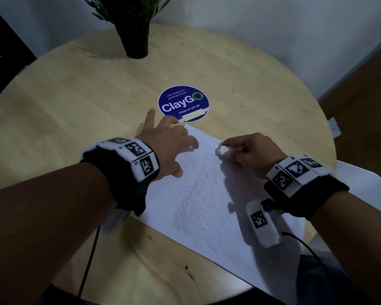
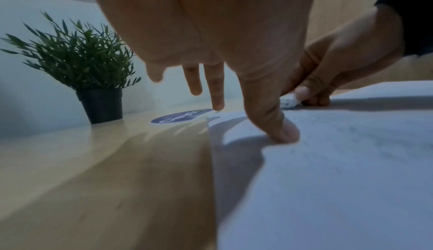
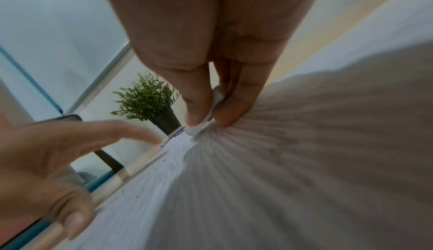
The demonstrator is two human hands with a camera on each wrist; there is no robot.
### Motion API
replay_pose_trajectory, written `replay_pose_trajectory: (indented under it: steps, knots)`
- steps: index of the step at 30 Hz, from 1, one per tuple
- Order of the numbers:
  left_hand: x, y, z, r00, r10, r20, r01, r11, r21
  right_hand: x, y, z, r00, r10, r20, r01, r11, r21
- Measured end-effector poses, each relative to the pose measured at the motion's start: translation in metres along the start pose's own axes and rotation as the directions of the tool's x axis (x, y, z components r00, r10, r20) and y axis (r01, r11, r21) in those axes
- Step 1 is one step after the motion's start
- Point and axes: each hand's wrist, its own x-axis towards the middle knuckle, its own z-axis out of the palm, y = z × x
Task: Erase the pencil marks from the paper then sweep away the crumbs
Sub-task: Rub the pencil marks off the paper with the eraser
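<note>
- Forearms with marker-printed wrist straps fill the lower part of the head view; the left hand [image 1: 163, 142] lies spread at centre frame, fingers straight, gripping nothing, its thumb tip pressed on the sheet of paper [image 1: 207, 208] near the sheet's left edge
- Right hand [image 1: 246, 150], right of centre, has its thumb and fingers curled round a small white eraser [image 1: 222, 150], whose end touches the paper near the sheet's far right edge
- Risk: the paper is pinned mainly by the thumb and a fingertip or two, so a hard stroke could make it slide, buckle or crease
- Risk: the eraser works close to the sheet's edge; a stroke running off it could catch and fold or tear the paper
- Risk: dark crumbs [image 1: 198, 160] lie between the two hands; a palm dragged across them might smear graphite back in
- Paper sits diagonally on the round wooden table [image 1: 75, 102], its far corner just beside the blue ClayGo sticker [image 1: 183, 103]; faint grey pencil streaks cover its middle, so erasing looks unfinished
- Potted plant [image 1: 133, 25] stands at the upper middle of the frame, well apart from the work
</note>
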Motion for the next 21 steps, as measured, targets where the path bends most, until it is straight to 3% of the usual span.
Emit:
replay_pose_trajectory:
  steps: [4,8,12,16,21]
  knots:
    - [0.024,-0.003,-0.005,0.991,0.067,0.118,-0.079,0.992,0.095,0.002,0.001,0.001,1.0,-0.013,0.003,0.013,0.999,-0.032]
    - [0.029,-0.01,-0.001,0.973,0.045,0.228,-0.035,0.998,-0.047,0.006,-0.005,-0.006,0.998,-0.058,0.037,0.063,0.985,-0.163]
    - [0.028,-0.016,0.004,0.972,0.043,0.233,-0.016,0.993,-0.119,0.021,-0.008,-0.015,0.998,-0.054,0.033,0.056,0.996,-0.075]
    - [0.031,-0.019,0.009,0.977,0.073,0.2,-0.066,0.997,-0.042,0.026,-0.015,-0.009,0.981,-0.118,0.156,0.138,0.982,-0.128]
    - [0.036,-0.023,0.017,0.981,0.084,0.176,-0.081,0.996,-0.023,0.031,-0.014,-0.011,0.986,-0.143,0.089,0.155,0.977,-0.146]
